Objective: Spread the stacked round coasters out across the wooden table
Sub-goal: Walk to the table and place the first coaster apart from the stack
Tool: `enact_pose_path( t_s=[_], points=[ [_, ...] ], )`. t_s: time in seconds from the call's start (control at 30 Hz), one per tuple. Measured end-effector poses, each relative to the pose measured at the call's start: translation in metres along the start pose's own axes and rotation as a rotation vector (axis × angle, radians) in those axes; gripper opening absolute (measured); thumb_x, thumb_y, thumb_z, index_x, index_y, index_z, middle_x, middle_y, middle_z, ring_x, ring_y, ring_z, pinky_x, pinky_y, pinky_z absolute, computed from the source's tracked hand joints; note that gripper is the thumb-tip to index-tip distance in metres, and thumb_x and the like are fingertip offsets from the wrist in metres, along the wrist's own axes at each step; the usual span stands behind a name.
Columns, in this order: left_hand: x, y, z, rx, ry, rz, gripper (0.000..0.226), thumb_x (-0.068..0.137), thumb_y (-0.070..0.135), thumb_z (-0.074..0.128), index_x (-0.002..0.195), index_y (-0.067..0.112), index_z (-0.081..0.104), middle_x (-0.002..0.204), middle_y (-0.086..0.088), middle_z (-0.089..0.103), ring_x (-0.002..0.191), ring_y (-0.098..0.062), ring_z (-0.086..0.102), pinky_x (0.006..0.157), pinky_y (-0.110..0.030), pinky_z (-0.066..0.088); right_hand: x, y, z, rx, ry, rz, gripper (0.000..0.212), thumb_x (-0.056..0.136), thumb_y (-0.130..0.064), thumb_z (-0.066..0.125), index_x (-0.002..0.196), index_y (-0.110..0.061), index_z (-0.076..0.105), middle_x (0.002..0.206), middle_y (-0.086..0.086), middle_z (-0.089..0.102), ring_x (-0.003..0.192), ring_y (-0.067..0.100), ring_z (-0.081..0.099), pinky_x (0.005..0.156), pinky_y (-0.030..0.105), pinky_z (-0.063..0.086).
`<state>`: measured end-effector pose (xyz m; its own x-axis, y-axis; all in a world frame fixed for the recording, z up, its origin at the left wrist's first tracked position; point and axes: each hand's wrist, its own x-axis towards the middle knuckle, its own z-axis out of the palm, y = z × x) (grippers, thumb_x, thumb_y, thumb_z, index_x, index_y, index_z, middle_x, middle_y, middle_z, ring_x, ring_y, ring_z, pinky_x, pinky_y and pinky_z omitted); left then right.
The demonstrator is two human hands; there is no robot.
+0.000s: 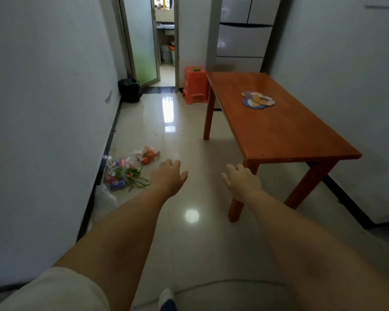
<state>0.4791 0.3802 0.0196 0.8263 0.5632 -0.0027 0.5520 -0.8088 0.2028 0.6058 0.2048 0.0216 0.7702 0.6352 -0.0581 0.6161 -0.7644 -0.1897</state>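
Note:
A loose, overlapping pile of colourful round coasters (pixel 258 99) lies on the far half of the reddish wooden table (pixel 285 133), which stands against the right wall. My left hand (pixel 168 176) and my right hand (pixel 241 181) are stretched out over the floor, well short of the coasters. Both hands hold nothing and their fingers are apart. My right hand is just in front of the table's near left leg.
An orange plastic stool (pixel 195 84) stands beyond the table's far left corner. Plastic bags with vegetables and cans (pixel 130 170) lie on the glossy tiled floor by the left wall. A black bag (pixel 129 90) sits near a half-open glass door (pixel 142 39).

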Motion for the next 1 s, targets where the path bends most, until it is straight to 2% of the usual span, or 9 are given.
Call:
enact_pose_path(
  t_s=[0.1,0.2,0.37,0.6,0.83,1.0],
  points=[
    [0.075,-0.016,-0.014,0.033,0.013,0.034,0.054,0.095,0.047,0.037,0.135,0.012,0.047,0.138,-0.015,0.051,0.128,-0.031,0.046,0.101,-0.044,0.044,0.068,-0.01,-0.006,0.019,0.015,0.038,0.045,0.098,-0.042,0.035,0.132,-0.016,0.045,0.129,0.015,0.052,0.119,0.035,0.05,0.091,0.046,0.046],
    [0.146,-0.023,-0.025,0.08,0.019,0.079,0.054,0.094,0.048,0.036,0.133,0.013,0.048,0.131,-0.014,0.056,0.12,-0.031,0.052,0.096,-0.043,0.045,0.127,-0.015,-0.014,0.028,0.023,0.077,0.047,0.098,-0.043,0.034,0.136,-0.017,0.043,0.131,0.015,0.051,0.12,0.034,0.05,0.094,0.046,0.045],
    [0.248,-0.012,-0.02,0.036,-0.019,0.14,0.054,0.094,0.049,0.037,0.133,0.014,0.048,0.131,-0.012,0.056,0.118,-0.029,0.054,0.094,-0.043,0.046,0.216,0.001,-0.021,0.027,0.021,0.159,0.048,0.098,-0.043,0.033,0.137,-0.018,0.042,0.134,0.015,0.049,0.122,0.035,0.048,0.095,0.045,0.043],
    [0.406,0.014,-0.003,-0.012,-0.011,0.178,0.056,0.094,0.049,0.037,0.138,0.014,0.045,0.132,-0.012,0.056,0.12,-0.028,0.054,0.094,-0.042,0.048,0.363,0.043,-0.022,-0.005,0.057,0.19,0.043,0.098,-0.044,0.032,0.128,-0.017,0.046,0.123,0.014,0.053,0.11,0.033,0.053,0.083,0.042,0.045],
    [0.563,0.048,0.013,-0.069,-0.03,0.149,0.055,0.093,0.051,0.036,0.134,0.016,0.05,0.127,-0.009,0.061,0.114,-0.027,0.058,0.087,-0.04,0.051,0.513,0.091,-0.03,0.01,-0.039,0.27,0.046,0.098,-0.046,0.028,0.126,-0.017,0.049,0.125,0.013,0.056,0.113,0.031,0.053,0.091,0.044,0.045],
    [0.652,0.071,0.033,-0.045,-0.106,0.204,0.051,0.093,0.049,0.034,0.127,0.016,0.053,0.124,-0.009,0.061,0.111,-0.027,0.058,0.085,-0.039,0.051,0.591,0.117,-0.029,0.029,-0.09,0.327,0.049,0.098,-0.048,0.026,0.126,-0.016,0.05,0.128,0.013,0.054,0.117,0.031,0.051,0.092,0.045,0.043]
  ],
)
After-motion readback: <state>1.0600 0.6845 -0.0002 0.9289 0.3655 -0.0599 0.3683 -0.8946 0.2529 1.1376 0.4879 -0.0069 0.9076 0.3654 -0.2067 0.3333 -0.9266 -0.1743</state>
